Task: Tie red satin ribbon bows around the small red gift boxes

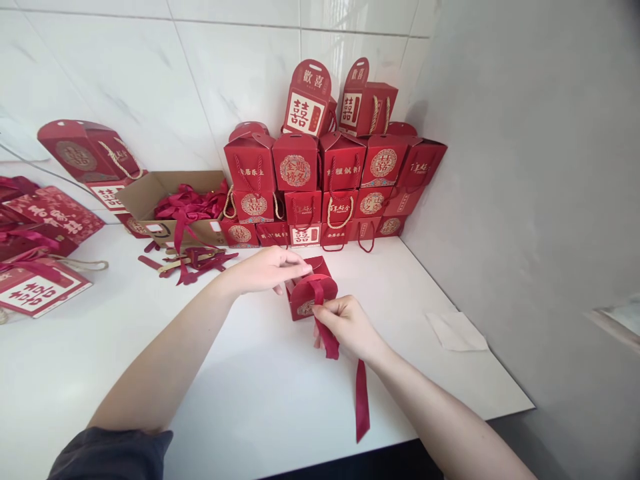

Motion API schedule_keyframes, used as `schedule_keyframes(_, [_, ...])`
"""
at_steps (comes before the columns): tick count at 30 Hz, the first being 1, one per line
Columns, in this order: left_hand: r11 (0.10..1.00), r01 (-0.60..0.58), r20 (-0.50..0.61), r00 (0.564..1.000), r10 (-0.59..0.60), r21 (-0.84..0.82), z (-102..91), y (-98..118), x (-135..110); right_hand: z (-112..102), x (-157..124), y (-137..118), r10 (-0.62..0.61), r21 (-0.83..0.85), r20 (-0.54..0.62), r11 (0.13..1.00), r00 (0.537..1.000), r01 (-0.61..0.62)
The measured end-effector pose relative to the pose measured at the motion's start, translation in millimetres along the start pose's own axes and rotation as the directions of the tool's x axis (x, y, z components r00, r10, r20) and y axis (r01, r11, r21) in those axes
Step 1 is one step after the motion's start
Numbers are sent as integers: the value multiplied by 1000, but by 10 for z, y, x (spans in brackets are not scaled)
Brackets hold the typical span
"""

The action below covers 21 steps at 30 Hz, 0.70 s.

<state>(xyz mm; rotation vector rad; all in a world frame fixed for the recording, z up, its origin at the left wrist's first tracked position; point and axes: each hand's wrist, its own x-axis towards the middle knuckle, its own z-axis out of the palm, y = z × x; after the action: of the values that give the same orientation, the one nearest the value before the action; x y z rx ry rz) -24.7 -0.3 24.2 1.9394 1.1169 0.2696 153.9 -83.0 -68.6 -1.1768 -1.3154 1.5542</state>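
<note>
A small red gift box [296,308] stands on the white table in front of me, its rounded flap [329,287] facing me. A dark red satin ribbon [319,292] runs over that flap from its top. Pinched between the thumb and finger of my right hand [350,325] is this ribbon, just below the flap. Its lower part [329,343] hangs in front of the box, and a ribbon tail [363,400] shows below my right wrist. My left hand [267,270] holds the box from its upper left, fingertips at the top of the flap by the ribbon.
Stacked red gift boxes [295,163] with rope handles line the tiled wall. An open cardboard box [131,193] of ribbons stands left of them, loose ribbon pieces [200,261] before it. More red boxes [43,290] lie far left. White paper [457,331] lies right, near a grey wall [525,167].
</note>
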Motion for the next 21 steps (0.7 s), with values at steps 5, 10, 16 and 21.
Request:
schedule_keyframes(5, [989,-74,38,997,70,128,24,50,-36,6,-2,-36,-77,-23,-5,997,997,77])
schedule_keyframes(10, [996,-79,40,996,78,33,20,90,-44,-6,18,-32,-98,-59,-11,994,995,97])
schedule_keyframes(16, [996,-92,35,995,91,19,-32,34,-33,-27,44,4,-96,-45,-28,994,995,95])
schedule_keyframes(21, [989,-150,-23,988,150,-11,-2,-46,29,-21,26,20,-109,-75,-8,991,994,108])
